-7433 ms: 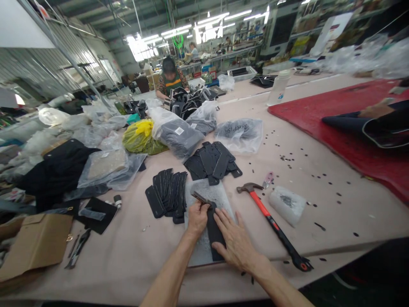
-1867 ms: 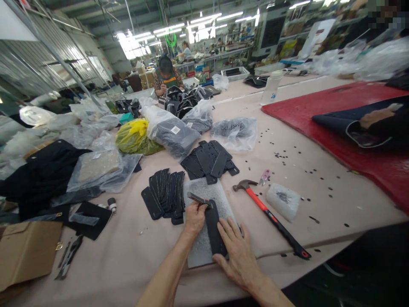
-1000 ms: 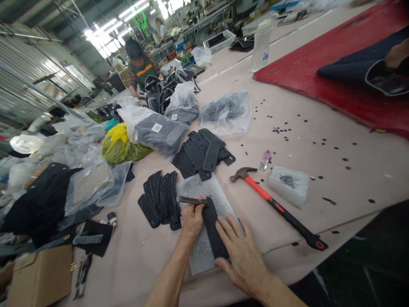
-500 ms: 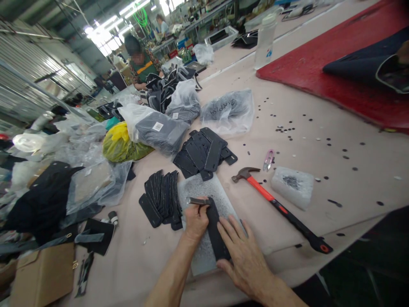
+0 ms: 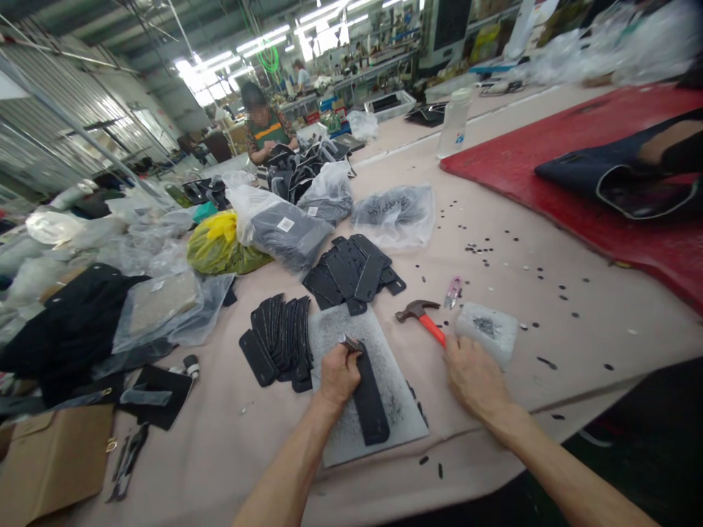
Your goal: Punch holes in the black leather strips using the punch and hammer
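Pinkish worktable [image 5: 209,446], w/ grey-white board [image 5: 405,419] near the person, surface speckled dark. Loose pile of black tabs [image 5: 343,274] at board's far end, fanned stack of black tabs [image 5: 280,337] just by its L edge. Claw hammer [image 5: 429,323] to R of board, head resting on table. Pale block [image 5: 486,333] w/ dark smudge beside hammer.

Black strap piece [image 5: 370,401] lies flat on board, long axis pointing away from person. Metal punch [image 5: 350,342] (prob; short metal tool) at its far end.

Hands well apart. L hand [image 5: 336,373] pinches punch; tip contact w/ piece hidden by fingers. R hand [image 5: 475,377] wrapped on hammer handle, off the piece; grip tightness can't tell.

Step, my read: hole-punching, punch being placed, hammer being picked up. Next move prob calls for lifting hammer clear of block, punch upright + square on its spot, fingers out of strike line. Piece is held by nothing but the punch end, so could skew.

Smallest: black bits [image 5: 479,249] scattered R, prob punch waste.
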Demonstrator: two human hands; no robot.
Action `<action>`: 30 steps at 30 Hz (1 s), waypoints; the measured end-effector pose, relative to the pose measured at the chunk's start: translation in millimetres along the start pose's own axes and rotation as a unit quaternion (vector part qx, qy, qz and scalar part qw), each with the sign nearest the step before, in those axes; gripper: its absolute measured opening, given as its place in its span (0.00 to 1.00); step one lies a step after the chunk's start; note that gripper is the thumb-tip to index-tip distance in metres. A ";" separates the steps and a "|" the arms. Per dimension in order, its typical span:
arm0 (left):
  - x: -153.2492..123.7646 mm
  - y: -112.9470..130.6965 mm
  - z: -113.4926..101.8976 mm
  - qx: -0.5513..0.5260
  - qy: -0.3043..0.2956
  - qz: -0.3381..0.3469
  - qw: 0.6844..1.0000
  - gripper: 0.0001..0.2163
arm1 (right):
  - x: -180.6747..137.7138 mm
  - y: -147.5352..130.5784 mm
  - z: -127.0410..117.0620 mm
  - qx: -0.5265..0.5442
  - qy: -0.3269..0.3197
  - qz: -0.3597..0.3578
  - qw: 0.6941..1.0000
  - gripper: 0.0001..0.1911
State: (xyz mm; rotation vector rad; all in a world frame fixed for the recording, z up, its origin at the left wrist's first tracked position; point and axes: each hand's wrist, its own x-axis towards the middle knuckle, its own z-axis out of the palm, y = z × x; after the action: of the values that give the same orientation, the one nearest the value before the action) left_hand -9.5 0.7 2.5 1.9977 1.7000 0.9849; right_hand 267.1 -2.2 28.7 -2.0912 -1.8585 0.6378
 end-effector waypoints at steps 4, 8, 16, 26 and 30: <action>-1.3 0.7 -1.4 -0.004 -0.002 -0.002 1.000 0.09 | 7.2 -5.6 -5.6 0.182 -0.128 0.087 0.971 0.05; -2.6 1.5 -3.0 0.006 0.002 0.001 1.000 0.07 | -8.0 -32.2 -12.2 0.264 -0.204 0.096 0.938 0.09; -1.5 5.5 -7.0 -0.008 0.003 0.020 1.000 0.07 | -40.4 -96.4 -79.5 0.135 0.033 -0.182 0.974 0.19; -0.8 7.2 -9.0 -0.029 0.002 0.026 0.999 0.08 | -54.4 -127.5 -129.5 -0.023 0.235 -0.320 0.918 0.16; -1.3 6.4 -8.6 -0.028 0.003 0.017 0.999 0.08 | -53.6 -124.0 -123.6 -0.036 0.250 -0.347 0.903 0.16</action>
State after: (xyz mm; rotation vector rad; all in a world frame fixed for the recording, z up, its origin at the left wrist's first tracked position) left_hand -10.9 -3.6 12.3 1.9969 1.6275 1.0397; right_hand 216.1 -27.1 202.9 -1.2770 -2.0998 -0.1342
